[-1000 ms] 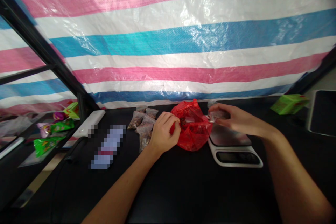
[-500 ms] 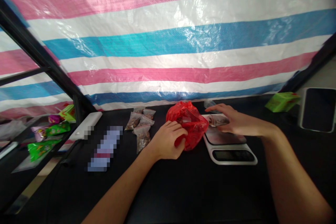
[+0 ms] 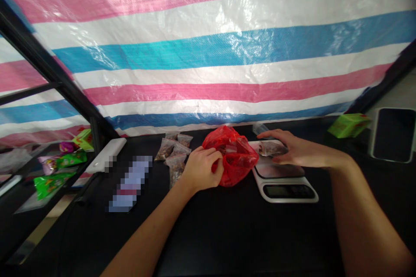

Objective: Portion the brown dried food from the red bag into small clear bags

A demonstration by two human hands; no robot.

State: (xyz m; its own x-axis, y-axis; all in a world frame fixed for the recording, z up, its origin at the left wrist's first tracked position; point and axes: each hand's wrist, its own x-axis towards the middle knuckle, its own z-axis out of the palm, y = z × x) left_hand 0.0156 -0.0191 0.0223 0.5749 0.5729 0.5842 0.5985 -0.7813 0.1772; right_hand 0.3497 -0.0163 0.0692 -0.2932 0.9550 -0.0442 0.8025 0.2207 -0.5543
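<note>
My left hand [image 3: 204,165] is closed on the near left edge of a crumpled red plastic bag [image 3: 238,166], whose mouth gapes open. Something brownish shows dimly inside it. To the right, a white kitchen scale [image 3: 256,179] with a metal plate and a dark display stands against the bag. A small clear zip bag with brown contents [image 3: 268,149] lies on the plate. Over its right end hovers my right hand [image 3: 297,149], fingers spread and thumb apart. Several similar filled zip bags [image 3: 176,169] lie left of the red bag, partly behind my left hand.
Behind the scale lies a clear plastic piece [image 3: 260,129]. A green box [image 3: 349,125] and an upright dark-screened device [image 3: 393,135] stand at the right. On the left are a white power bank-like block [image 3: 113,149], a blurred-out item [image 3: 131,184] and green snack packets [image 3: 53,184].
My left hand has moved slightly left, pulling the red bag's edge so its mouth is wider. My right hand has shifted a little right, its fingers still spread.
</note>
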